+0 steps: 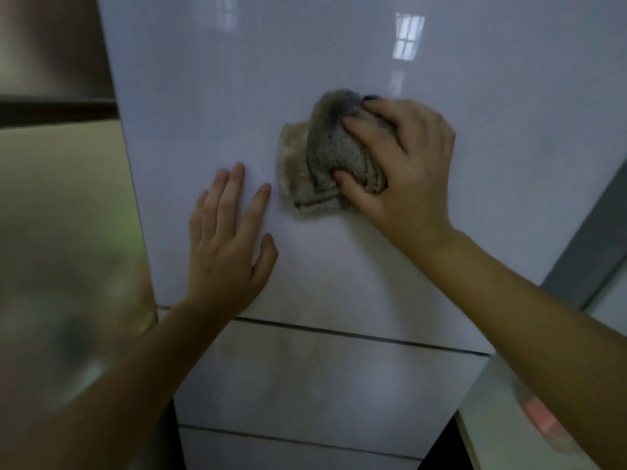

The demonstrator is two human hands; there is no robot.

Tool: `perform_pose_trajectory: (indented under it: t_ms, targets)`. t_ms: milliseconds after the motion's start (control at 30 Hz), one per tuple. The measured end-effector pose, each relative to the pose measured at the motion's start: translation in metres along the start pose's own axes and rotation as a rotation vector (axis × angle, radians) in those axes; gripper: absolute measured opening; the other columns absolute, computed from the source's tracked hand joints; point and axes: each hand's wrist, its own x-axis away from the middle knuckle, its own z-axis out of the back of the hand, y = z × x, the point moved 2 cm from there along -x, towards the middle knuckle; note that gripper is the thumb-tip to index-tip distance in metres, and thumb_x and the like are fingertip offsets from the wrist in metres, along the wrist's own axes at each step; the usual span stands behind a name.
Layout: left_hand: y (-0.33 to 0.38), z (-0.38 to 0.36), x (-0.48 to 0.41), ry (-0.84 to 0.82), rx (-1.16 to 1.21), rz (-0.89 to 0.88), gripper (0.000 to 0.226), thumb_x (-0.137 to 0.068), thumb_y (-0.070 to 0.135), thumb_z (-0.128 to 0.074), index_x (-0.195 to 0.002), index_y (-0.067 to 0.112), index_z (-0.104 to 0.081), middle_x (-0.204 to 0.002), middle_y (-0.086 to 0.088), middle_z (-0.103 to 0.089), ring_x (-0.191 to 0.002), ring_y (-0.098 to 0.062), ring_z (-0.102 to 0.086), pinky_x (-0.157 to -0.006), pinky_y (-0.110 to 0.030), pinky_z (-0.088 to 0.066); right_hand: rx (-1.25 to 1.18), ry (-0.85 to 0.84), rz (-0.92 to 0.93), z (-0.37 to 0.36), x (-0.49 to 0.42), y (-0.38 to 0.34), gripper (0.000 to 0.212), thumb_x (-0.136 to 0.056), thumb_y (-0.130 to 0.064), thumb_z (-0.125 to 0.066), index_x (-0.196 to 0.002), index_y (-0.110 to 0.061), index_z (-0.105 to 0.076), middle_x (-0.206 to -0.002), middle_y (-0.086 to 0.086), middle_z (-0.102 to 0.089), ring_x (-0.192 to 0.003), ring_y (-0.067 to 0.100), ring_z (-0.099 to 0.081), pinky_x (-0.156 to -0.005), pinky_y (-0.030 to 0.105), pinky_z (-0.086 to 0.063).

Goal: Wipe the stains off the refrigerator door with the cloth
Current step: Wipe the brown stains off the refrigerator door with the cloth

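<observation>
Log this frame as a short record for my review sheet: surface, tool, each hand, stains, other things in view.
surface: refrigerator door, pale and glossy
tool: cloth, grey-brown, bunched, against the door
right hand: grips the cloth, fingers curled over it
left hand: flat on the door, fingers straight, left of the cloth and apart from it
stains: none plainly visible; the picture is soft
other: window reflection on the upper door; blurred pink object at lower right
</observation>
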Motion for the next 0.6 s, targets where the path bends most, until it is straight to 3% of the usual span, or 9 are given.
perform_pose_trajectory:
  t_ms: [100,200,333,433,600]
  targets:
    - [0.005,-0.004,-0.001,-0.006,-0.03,0.013,0.066,-0.095,0.034,-0.051,-0.154,0.011,-0.034,-0.163,-0.022,-0.021,-0.153,-0.038,-0.017,-0.122,-0.057,-0.021,-0.01,-0.067,0.058,-0.009,0.052,-0.011,0.045,-0.089,-0.042,-0.073,-0.127,-0.017,-0.072,-0.133,0.014,-0.065,-0.121,0.036,-0.057,-0.105,0.052,-0.038]
    - [0.003,-0.005,0.001,-0.031,-0.063,0.006,0.066,-0.097,0.035,-0.049,-0.156,0.011,-0.031,-0.164,-0.023,-0.02,-0.154,-0.039,-0.015,-0.124,-0.056,-0.018,-0.066,-0.216,0.262,-0.015,0.141,-0.021,0.034,-0.09,-0.036,-0.074,-0.119,-0.019,-0.076,-0.128,0.012,-0.07,-0.12,0.032,-0.057,-0.107,0.048,-0.039]
    - [0.004,-0.002,0.002,-0.058,-0.118,-0.009,0.064,-0.099,0.035,-0.048,-0.156,0.011,-0.03,-0.164,-0.023,-0.018,-0.154,-0.039,-0.015,-0.125,-0.054,-0.017,-0.084,-0.401,0.395,0.009,0.232,-0.003,0.025,-0.092,-0.025,-0.074,-0.117,-0.022,-0.076,-0.13,0.004,-0.07,-0.123,0.023,-0.057,-0.12,0.039,-0.028]
    - [0.014,0.002,-0.001,-0.055,-0.122,-0.032,0.063,-0.1,0.036,-0.048,-0.154,0.01,-0.032,-0.163,-0.025,-0.019,-0.154,-0.04,-0.017,-0.124,-0.055,-0.017,-0.069,-0.383,0.332,0.027,0.225,0.022,0.028,-0.093,-0.028,-0.073,-0.12,-0.021,-0.073,-0.131,0.006,-0.069,-0.12,0.025,-0.057,-0.114,0.042,-0.033]
    - [0.063,0.0,-0.026,-0.046,-0.064,-0.121,0.059,-0.099,0.035,-0.048,-0.151,0.01,-0.038,-0.163,-0.023,-0.024,-0.152,-0.039,-0.022,-0.123,-0.057,-0.019,-0.004,-0.209,0.126,0.058,0.117,0.07,0.042,-0.09,-0.04,-0.074,-0.126,-0.017,-0.071,-0.133,0.013,-0.063,-0.119,0.033,-0.055,-0.103,0.048,-0.039]
